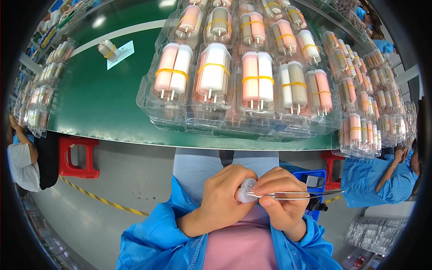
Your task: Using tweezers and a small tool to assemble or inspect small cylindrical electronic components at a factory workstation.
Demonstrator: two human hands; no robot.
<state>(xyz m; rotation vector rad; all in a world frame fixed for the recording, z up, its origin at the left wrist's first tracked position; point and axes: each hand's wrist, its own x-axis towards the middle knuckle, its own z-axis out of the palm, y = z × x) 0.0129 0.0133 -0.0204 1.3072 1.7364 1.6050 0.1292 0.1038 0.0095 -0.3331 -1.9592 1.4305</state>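
Over the seated worker's lap [194, 173], the left hand [225, 193] grips a translucent round plastic piece [245, 189] while the right hand [284, 194] pinches metal tweezers [297, 198], tips at its face.

Green table [94, 96] spanning 10 to 1 o'clock, overhead light glare [99, 21] between 10 and 11, grey floor [85, 216] and black-yellow floor tape [105, 199] at 8, red stools [65, 157] near 9 and just past 3.

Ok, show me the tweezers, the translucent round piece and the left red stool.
Tweezers [297, 198]: head view, on the lower arm.
Translucent round piece [245, 186]: head view, on its face.
Left red stool [64, 158]: head view, on its left upright.
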